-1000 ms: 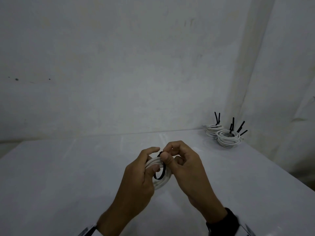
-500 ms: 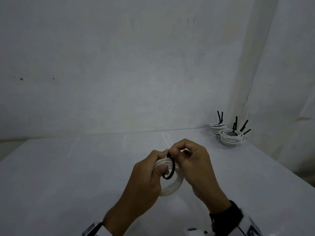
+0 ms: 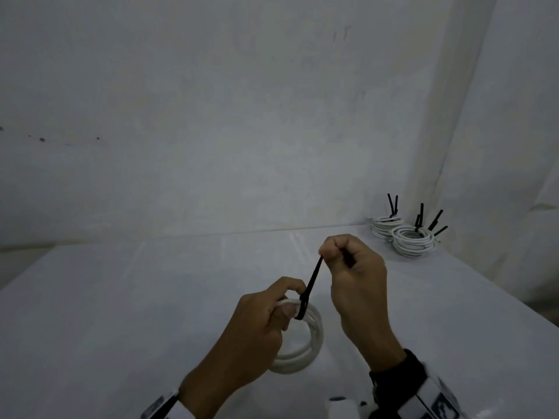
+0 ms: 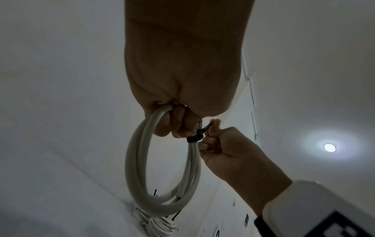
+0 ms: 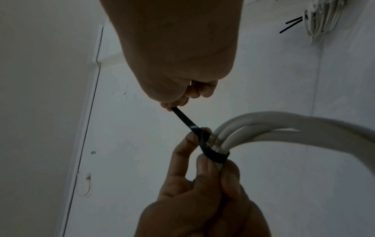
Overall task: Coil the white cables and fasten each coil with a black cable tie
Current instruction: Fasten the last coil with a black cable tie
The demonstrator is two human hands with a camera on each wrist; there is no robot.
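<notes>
Left fingers [image 3: 289, 311] grip one white coil [image 3: 305, 346] | right fingers [image 3: 331, 252] pinch one black tie [image 3: 313, 279] | two tied coils [image 3: 405, 237] behind

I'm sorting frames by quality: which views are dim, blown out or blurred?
Head view: dim, even light, soft at the right sleeve edge; the cable tie reads clearly. Left wrist view: a ceiling lamp flares, leaving the left hand backlit and dark. Right wrist view: right hand shadowed, the coil slightly soft.

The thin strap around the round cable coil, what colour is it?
Black; the thin plastic strap shows best in the right wrist view.
</notes>
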